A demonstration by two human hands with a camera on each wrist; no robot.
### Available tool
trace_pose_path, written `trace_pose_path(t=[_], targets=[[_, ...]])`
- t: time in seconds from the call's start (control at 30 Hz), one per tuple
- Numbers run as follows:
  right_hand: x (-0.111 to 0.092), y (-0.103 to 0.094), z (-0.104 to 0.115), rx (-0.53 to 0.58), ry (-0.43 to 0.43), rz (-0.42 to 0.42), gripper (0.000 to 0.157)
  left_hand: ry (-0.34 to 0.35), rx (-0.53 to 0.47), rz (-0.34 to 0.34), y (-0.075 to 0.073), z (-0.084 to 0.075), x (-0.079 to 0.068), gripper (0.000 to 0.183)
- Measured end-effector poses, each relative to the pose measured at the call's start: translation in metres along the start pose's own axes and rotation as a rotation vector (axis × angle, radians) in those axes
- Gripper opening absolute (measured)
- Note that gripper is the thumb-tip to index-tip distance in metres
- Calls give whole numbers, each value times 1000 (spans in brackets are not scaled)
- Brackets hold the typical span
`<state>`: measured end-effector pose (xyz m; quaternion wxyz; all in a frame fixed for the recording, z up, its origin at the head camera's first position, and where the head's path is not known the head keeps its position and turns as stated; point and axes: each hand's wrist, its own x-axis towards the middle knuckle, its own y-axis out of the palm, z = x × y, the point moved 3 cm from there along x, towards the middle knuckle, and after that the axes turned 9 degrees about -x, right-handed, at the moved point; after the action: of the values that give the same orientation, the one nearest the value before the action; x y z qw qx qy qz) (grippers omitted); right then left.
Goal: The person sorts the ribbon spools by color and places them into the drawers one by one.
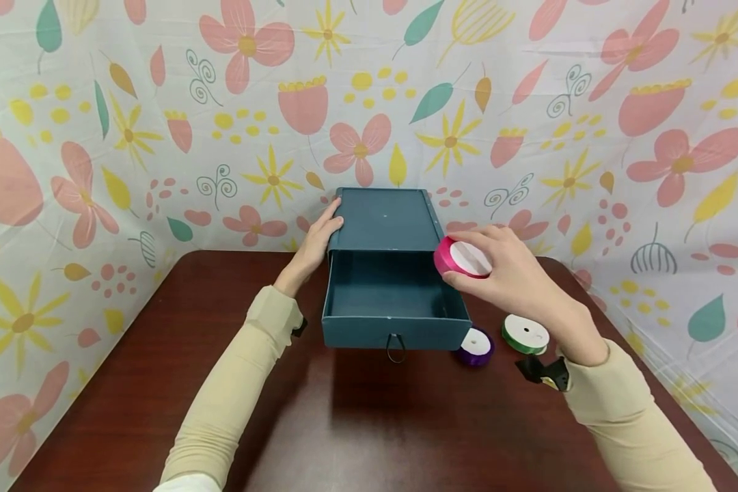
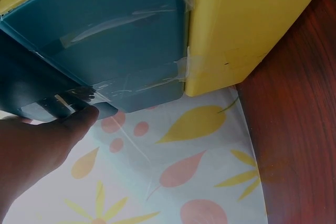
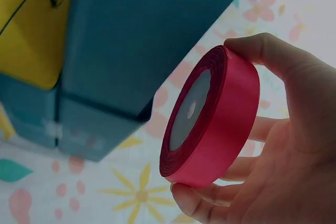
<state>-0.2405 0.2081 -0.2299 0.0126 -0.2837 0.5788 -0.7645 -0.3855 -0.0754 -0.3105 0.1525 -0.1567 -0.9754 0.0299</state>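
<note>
A teal drawer unit [image 1: 384,219] stands toward the back of the table, its top drawer [image 1: 396,333] pulled out with a bare floor visible inside. My left hand [image 1: 315,242] rests against the unit's left side near the top, the fingers extended; the left wrist view shows the thumb [image 2: 81,121] on the teal wall. Above the drawer's right side, my right hand [image 1: 501,266] holds a spool of pink ribbon [image 3: 231,124] by its rim, between thumb and fingers. The spool is tilted, its white label side [image 1: 469,257] showing.
A purple ribbon spool [image 1: 487,352] and a green ribbon spool [image 1: 525,333] lie on the brown table [image 1: 406,437], right of the drawer. Yellow sections [image 2: 236,30] adjoin the teal one. A small dark loop [image 1: 396,352] hangs on the drawer front. Flowered cloth [image 1: 359,68] hangs behind.
</note>
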Motion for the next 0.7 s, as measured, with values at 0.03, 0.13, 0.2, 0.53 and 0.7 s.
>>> trace_pose_path(t=[0.03, 0.13, 0.2, 0.53, 0.7], targets=[[1, 0, 4, 13, -8, 8, 57, -2, 1, 1, 0, 0, 0, 59], [3, 3, 13, 40, -40, 39, 58, -4, 7, -2, 0, 1, 0, 59], [4, 6, 19, 62, -58, 64, 58, -5, 7, 2, 1, 1, -1, 59], [9, 21, 40, 192, -182, 156, 57, -6, 20, 12, 1, -2, -2, 58], [16, 31, 45, 156, -204, 188, 59, -6, 22, 0, -1, 1, 1, 58]])
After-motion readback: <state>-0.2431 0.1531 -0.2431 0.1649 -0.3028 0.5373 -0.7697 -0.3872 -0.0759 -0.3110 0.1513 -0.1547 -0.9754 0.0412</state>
